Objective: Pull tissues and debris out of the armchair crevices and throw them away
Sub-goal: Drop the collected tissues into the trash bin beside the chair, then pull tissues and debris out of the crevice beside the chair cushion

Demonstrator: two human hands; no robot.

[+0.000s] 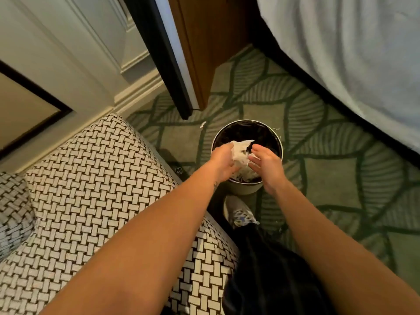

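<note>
Basket-weave cream-and-black armchair [95, 185], green leaf-patterned carpet [329, 133], white tissues [242, 153]

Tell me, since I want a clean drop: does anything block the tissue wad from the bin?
Nothing visible does. The left hand grips the tissue wad, the right hand against it, over the open bin.

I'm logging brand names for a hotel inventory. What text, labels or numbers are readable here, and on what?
No text can be read in this view.
Bin: plain wall, no label.
Tissue wad held by the left hand: blank.
Shoe: blue pattern, no legible letters.
Mark on the left wrist: too small to read.
</note>
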